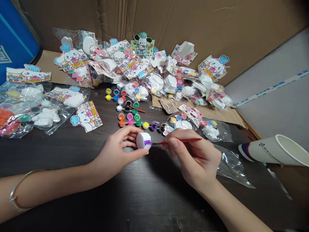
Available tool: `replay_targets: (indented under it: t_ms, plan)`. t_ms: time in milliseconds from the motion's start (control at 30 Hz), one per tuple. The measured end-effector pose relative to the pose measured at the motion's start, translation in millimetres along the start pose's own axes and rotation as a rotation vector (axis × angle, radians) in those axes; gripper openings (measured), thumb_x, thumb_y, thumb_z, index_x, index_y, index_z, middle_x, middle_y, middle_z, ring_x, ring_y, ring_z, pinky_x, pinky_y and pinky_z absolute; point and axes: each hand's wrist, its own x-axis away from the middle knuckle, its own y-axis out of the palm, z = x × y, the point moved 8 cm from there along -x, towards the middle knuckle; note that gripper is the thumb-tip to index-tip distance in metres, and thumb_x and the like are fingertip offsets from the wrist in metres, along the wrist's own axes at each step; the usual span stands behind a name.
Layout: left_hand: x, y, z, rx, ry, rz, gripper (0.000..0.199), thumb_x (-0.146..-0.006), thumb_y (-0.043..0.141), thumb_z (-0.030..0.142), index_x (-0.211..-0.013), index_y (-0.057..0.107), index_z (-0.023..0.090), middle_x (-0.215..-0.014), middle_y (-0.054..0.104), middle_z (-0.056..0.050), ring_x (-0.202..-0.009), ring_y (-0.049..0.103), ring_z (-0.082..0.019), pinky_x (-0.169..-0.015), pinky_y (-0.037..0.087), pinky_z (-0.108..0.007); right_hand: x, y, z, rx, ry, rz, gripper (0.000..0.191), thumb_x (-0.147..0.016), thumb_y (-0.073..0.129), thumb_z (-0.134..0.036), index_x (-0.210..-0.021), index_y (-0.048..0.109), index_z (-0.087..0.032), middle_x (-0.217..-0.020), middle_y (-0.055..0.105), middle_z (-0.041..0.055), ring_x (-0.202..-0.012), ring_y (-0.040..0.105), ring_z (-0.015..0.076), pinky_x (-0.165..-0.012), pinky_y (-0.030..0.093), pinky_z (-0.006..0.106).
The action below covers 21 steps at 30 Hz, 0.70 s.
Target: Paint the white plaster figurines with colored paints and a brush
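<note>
My left hand (120, 146) grips a small white plaster figure (142, 139) between thumb and fingers. A purple patch of paint covers part of its side facing right, and a little yellow shows by the thumb tip. In my right hand (193, 154) is a thin red paintbrush (190, 140), pinched near its bristle end. Its dark tip points left, close beside the purple patch; whether it touches I cannot tell. Just beyond the hands stand open paint pots, among them a purple pot (154, 127), a yellow pot (145, 125) and an orange pot (122, 123).
Bagged plaster figures (154, 82) with cartoon cards pile up at the back, more bags (45, 117) at the left. Another red brush (138, 109) lies across the pots. At right are a paper cup (272, 149) and a clear plastic bag (233, 167). Cardboard (181, 22) stands behind.
</note>
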Motion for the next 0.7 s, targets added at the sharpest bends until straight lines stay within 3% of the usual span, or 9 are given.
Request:
replay_targets:
  t_ms: [700]
  plan:
    - [-0.1, -0.9, 0.8, -0.007, 0.004, 0.006, 0.031, -0.063, 0.072, 0.020, -0.092, 0.060, 0.018, -0.090, 0.063, -0.001, -0.087, 0.060, -0.017, -0.082, 0.052, -0.035, -0.1, 8.3, -4.7, -0.002, -0.038, -0.056, 0.015, -0.085, 0.053, -0.004, -0.079, 0.056, -0.018, -0.063, 0.056, -0.0022, -0.055, 0.054, 0.0086, -0.053, 0.045, 0.022]
